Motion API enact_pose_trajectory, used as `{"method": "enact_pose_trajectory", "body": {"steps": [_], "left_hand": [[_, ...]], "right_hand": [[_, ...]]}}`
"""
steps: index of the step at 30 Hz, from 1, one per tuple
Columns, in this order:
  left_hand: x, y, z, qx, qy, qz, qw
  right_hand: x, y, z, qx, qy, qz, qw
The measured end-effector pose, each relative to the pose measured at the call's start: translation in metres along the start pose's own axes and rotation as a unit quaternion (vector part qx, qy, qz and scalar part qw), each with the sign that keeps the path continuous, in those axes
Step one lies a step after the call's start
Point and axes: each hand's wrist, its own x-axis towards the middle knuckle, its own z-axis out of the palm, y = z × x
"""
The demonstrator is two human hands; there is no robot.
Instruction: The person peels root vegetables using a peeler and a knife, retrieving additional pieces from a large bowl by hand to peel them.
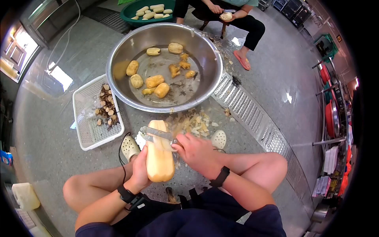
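My left hand [140,170] is closed around the side of a large, pale lotus root [160,166] held upright over the floor between my knees. My right hand [196,153] grips the handle of a metal peeler [158,132]. Its blade lies across the upper part of the lotus root, and a thin strip of peel [162,143] shows beside it. The surface below the blade is smooth and peeled. Beyond my hands, a wide steel basin [166,107] holds several yellowish lotus root pieces [154,81] and some knobbly ginger [174,70] in shallow, dirty water.
A white plastic basket [87,118] with cut root ends [107,103] stands left of the basin. Peel scraps [199,122] litter the floor. A metal drain grate [252,118] runs along the right. Behind, a green tub [130,17] holds peeled roots; a seated person [252,27] works on another.
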Motion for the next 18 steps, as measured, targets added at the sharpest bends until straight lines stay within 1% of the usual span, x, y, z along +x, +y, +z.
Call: {"method": "enact_pose_trajectory", "body": {"steps": [5,6,11,12,15,18], "left_hand": [[0.0,-0.003,-0.003,-0.002,0.031,-0.018,0.999],[0.0,-0.003,-0.006,0.0,0.037,-0.024,0.999],[-0.003,0.012,-0.01,0.001,-0.029,-0.085,0.996],[-0.005,0.014,-0.008,-0.002,-0.045,-0.094,0.995],[-0.003,0.004,-0.011,-0.015,-0.019,-0.038,0.999],[-0.005,-0.003,-0.002,0.034,0.007,0.023,0.999]], "right_hand": [[0.0,-0.006,-0.006,0.002,-0.04,0.033,0.999],[0.0,-0.004,-0.006,-0.009,-0.033,0.019,0.999],[0.002,0.006,-0.011,-0.033,-0.002,-0.037,0.999],[0.002,0.005,-0.011,-0.028,-0.008,-0.031,0.999],[0.001,0.001,-0.01,-0.018,-0.01,-0.011,1.0],[0.0,0.0,-0.004,-0.007,0.011,-0.004,1.0]]}}
